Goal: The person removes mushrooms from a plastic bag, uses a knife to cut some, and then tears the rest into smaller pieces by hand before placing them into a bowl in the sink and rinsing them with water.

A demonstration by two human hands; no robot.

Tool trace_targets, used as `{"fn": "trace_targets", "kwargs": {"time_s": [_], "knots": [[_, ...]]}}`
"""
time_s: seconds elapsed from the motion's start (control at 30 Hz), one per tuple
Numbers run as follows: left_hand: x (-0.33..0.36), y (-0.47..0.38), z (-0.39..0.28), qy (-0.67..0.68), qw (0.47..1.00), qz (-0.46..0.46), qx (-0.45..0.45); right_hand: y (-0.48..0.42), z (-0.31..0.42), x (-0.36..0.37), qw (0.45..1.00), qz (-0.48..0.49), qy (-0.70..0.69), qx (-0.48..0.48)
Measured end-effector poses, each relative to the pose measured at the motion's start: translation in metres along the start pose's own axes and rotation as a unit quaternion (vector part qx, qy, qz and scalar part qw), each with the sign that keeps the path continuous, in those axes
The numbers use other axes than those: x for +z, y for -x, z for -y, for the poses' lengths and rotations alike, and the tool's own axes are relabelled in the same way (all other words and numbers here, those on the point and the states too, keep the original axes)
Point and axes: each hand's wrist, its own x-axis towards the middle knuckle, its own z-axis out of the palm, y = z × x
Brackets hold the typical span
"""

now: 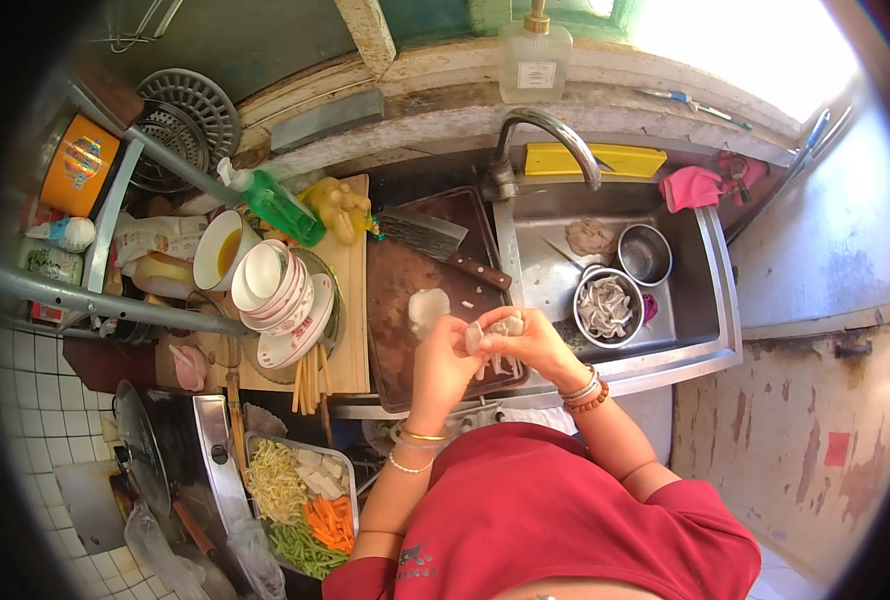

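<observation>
Both hands are raised over the near right part of a brown cutting board [396, 300]. My left hand [448, 356] pinches a pale piece of food, perhaps mushroom, against my right hand [523, 341], which holds a larger whitish-grey piece. Beneath them, pale strips lie at the board's edge, partly hidden by my hands. A flat round whitish piece [428, 309] rests on the board left of the hands. Farther back lies a cleaver [445, 247] with a wooden handle pointing right. In the sink, a steel bowl [608, 307] holds greyish-white strips.
The steel sink [542, 277] has a faucet [550, 120] and another metal bowl [644, 255]. Stacked bowls [272, 289], a green detergent bottle [283, 206] and chopsticks [311, 382] stand left of the board. A tray [354, 480] of bean sprouts, carrots, green beans and white pieces sits lower left.
</observation>
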Motion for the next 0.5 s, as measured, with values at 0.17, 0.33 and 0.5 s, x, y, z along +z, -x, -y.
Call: {"fn": "trace_targets", "kwargs": {"time_s": [0.17, 0.33, 0.5], "knots": [[-0.002, 0.005, -0.021, -0.058, 0.998, -0.011, 0.031, -0.002, -0.012, -0.008, 0.998, -0.008, -0.064, 0.008], [-0.009, -0.001, -0.004, 0.156, 0.987, -0.023, 0.018, -0.003, -0.012, -0.013, 0.949, -0.051, -0.312, -0.021], [-0.012, -0.007, 0.015, 0.310, 0.946, -0.087, -0.047, 0.001, -0.043, -0.048, 0.884, -0.027, -0.466, 0.025]]}}
